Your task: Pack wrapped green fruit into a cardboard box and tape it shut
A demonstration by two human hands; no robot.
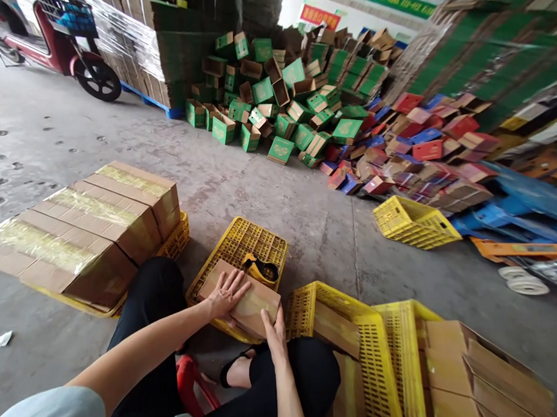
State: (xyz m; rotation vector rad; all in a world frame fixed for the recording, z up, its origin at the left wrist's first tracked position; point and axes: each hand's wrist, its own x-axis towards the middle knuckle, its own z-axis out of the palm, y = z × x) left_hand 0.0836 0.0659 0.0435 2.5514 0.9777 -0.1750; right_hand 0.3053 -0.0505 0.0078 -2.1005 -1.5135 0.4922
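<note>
A small brown cardboard box (252, 307), closed, with a tape strip along its top, lies on an upturned yellow plastic crate (228, 242) before my knees. My left hand (228, 293) rests flat on the box's top with its fingers spread. At the box's right end, my right hand (275, 334) grips the corner, thumb on top and fingers along the end face. Just behind the box, on the same crate, sits a yellow and black tape dispenser (262, 269), touched by neither hand.
Larger taped cartons (95, 223) stand on a crate at left. Yellow crates with brown boxes (335, 324) are at right, and another crate (416, 222) stands farther off. Heaped green boxes (282, 148), red and blue boxes (428, 150), and a scooter (73, 51) lie beyond.
</note>
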